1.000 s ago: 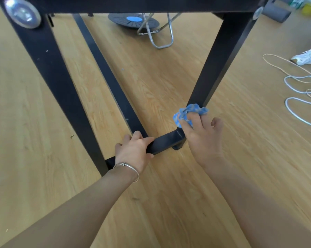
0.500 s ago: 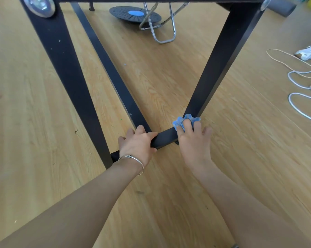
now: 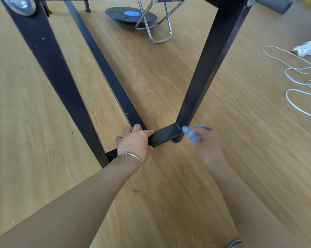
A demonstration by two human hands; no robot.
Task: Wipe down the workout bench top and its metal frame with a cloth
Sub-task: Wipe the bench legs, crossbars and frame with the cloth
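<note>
1. Black metal frame [image 3: 204, 68] stands on the wooden floor [image 3: 169, 176]; the left hand [image 3: 135, 142] has its fingers curled over the low crossbar [image 3: 164, 136].
2. Blurred, the right hand [image 3: 208, 149] pinches the blue cloth [image 3: 191, 135] just beside the frame's lower right corner; whether they touch is unclear.

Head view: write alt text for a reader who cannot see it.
A person's left hand grips the black bench frame's floor crossbar, while the blurred right hand holds a blue cloth just beside the frame's near corner. A balance board and looped rope lie on the wooden floor beyond.
</note>
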